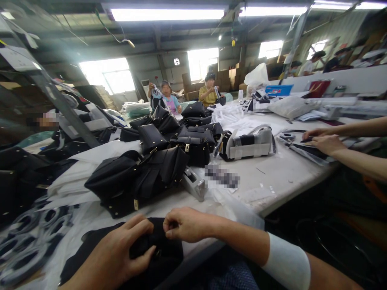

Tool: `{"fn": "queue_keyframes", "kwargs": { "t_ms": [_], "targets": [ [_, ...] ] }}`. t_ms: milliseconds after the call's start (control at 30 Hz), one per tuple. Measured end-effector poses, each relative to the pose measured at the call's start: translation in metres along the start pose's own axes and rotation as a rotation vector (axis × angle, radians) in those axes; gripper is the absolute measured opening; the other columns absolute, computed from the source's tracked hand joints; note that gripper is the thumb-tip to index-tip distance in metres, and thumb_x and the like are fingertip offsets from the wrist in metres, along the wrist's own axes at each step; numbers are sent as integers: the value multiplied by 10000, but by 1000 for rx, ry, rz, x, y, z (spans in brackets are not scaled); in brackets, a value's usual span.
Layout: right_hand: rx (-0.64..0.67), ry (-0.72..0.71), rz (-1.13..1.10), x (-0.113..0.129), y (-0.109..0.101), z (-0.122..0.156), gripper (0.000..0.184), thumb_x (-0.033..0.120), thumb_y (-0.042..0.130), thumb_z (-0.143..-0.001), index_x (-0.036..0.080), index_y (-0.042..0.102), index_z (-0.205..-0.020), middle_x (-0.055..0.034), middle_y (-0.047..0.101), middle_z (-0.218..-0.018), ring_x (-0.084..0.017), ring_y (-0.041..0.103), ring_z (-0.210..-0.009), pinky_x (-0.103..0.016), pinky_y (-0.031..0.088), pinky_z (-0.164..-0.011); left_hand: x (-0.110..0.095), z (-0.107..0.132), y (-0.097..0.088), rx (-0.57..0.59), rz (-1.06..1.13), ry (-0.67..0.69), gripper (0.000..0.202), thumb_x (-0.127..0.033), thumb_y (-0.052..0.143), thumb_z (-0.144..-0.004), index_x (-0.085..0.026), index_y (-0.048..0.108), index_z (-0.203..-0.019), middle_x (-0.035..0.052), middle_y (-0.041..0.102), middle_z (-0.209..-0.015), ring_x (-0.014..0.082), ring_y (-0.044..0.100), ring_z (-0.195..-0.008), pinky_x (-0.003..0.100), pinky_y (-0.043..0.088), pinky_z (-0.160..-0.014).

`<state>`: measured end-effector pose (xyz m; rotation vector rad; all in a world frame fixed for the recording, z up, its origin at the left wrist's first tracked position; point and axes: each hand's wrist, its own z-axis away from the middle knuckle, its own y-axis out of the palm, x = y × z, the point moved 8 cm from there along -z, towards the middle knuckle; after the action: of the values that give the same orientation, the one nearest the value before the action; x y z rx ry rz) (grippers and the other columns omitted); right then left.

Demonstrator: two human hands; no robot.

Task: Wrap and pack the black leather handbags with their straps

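Note:
A black bag (90,245) lies at the table's near edge, right below me. My left hand (117,251) is closed on it, thumb and fingers on either side of a dark fold with a small metal fitting. Just to the right, my right hand (189,223) is held in a pinch over the bag's right part, fingertips curled together. What those fingertips hold, if anything, is too small to make out. Beyond my hands sit several black handbags (136,181) with gold-coloured hardware, heaped on one another.
Wrapped round handles (26,262) lie at the left. A grey dispenser-like block (193,185) stands behind my right hand. A partly wrapped bag (249,145) is farther back. At right, another person's hands (328,143) work on a bag. Two people sit across the table.

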<state>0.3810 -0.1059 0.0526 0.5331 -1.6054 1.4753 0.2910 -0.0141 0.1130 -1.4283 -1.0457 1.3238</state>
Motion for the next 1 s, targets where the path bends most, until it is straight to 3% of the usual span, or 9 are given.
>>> {"fn": "queue_keyframes", "kwargs": {
  "t_ms": [167,433,767,1000],
  "targets": [
    [-123,107,20,-27,-2,18,65,169,691,-796,211,696,-845,1,651,-889,-161,585,-822,-230,409,-717,1,2,-4,-68,42,36,83,-289,624,-808,-260,632,-885,-43,637,-854,110,664,-658,175,501,-617],
    [-264,215,75,-48,8,29,71,180,645,-852,226,668,-901,-29,678,-999,-185,610,-902,-251,397,-748,9,7,1,-43,33,2,104,-295,632,-830,-266,646,-929,-31,658,-887,126,683,-710,186,519,-651],
    [-275,334,237,-68,12,35,132,159,586,-867,227,667,-946,-55,731,-956,-218,664,-854,-292,329,-652,12,11,3,-23,14,-10,98,-307,632,-846,-261,647,-932,-23,659,-904,134,680,-734,196,519,-668],
    [-281,399,323,-72,13,38,222,62,563,-833,170,668,-995,-144,740,-994,-307,698,-920,-349,433,-718,13,12,3,-31,26,-30,100,-318,621,-857,-268,644,-941,-30,651,-914,134,676,-730,202,517,-669]
  ]
}}
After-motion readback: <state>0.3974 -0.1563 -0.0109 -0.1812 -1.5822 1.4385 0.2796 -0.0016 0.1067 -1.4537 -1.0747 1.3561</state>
